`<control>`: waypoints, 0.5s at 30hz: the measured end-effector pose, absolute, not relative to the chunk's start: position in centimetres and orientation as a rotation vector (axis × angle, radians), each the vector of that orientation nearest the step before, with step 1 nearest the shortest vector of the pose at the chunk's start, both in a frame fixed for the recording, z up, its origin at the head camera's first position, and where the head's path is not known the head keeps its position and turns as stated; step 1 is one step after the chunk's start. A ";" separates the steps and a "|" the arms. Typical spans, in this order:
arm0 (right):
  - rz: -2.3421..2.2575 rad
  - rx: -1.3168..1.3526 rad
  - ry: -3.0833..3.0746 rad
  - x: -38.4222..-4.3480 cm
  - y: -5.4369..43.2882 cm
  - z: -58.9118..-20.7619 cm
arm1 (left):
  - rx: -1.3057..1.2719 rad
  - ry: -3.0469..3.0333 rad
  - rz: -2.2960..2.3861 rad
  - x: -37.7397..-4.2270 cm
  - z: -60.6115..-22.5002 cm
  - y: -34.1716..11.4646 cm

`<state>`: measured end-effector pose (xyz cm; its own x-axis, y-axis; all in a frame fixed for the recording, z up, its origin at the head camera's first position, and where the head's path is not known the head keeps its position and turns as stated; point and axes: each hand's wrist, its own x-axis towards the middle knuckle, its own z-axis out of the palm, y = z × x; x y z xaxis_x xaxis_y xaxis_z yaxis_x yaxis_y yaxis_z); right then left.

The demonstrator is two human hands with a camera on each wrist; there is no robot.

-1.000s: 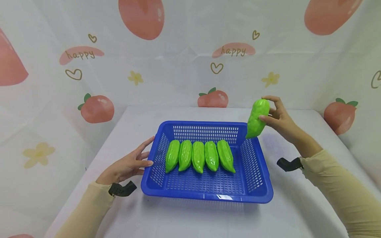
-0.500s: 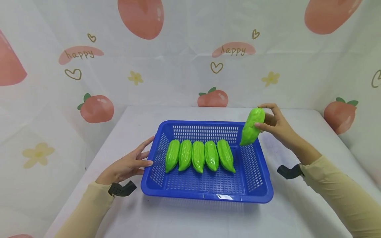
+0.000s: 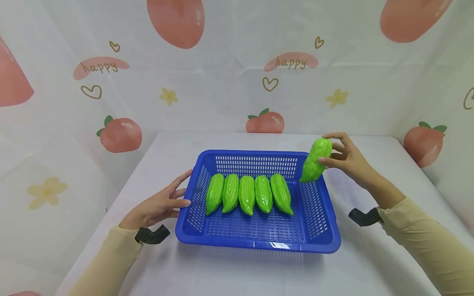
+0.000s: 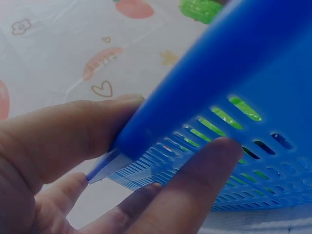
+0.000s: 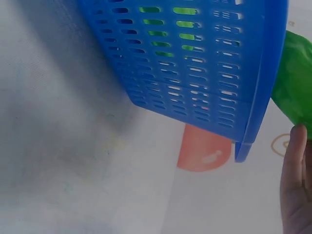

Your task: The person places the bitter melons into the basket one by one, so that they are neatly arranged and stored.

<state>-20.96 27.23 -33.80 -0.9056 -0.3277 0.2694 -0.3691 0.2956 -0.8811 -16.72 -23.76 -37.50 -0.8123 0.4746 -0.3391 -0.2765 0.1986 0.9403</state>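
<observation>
My right hand [image 3: 349, 159] pinches a bright green, bumpy bitter melon [image 3: 316, 160], thumb in front and fingers behind. The bitter melon is tilted, its pointed tip down inside the back right corner of a blue plastic basket [image 3: 259, 247]. In the right wrist view the bitter melon [image 5: 295, 80] shows beyond the basket rim [image 5: 270, 63]. Several more bitter melons [image 3: 247, 195] lie side by side in a row on the basket floor, tips toward me. At the basket's left side my left hand [image 3: 159, 205] grips the rim, thumb on top and fingers against the outer slotted wall [image 4: 204, 129].
The basket stands on a white-covered table [image 3: 237, 271]. A white cloth backdrop [image 3: 222, 90] printed with fruit, hearts and flowers rises behind and at both sides. Inside the basket, bare slotted floor [image 3: 255, 230] shows in front of the row and to its right.
My right hand has lowered the bitter melon and brought it slightly left, over the basket's corner, with a small shift back right lately. The left hand and basket have stayed still.
</observation>
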 end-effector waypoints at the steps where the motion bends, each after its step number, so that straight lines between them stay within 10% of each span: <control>1: 1.702 0.664 -2.506 -20.9 27.2 -33.8 | 0.189 1.898 1.670 -16.7 -37.5 -23.8; 15: 1.494 0.566 -2.678 -20.7 26.9 -33.9 | 0.215 1.871 1.682 -16.7 -37.5 -23.9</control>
<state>-20.74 26.91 -33.95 -0.9339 -0.3002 0.1942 -0.3229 0.4751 -0.8185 -16.68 -23.86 -37.46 -0.8027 0.4998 -0.3253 -0.2707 0.1808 0.9455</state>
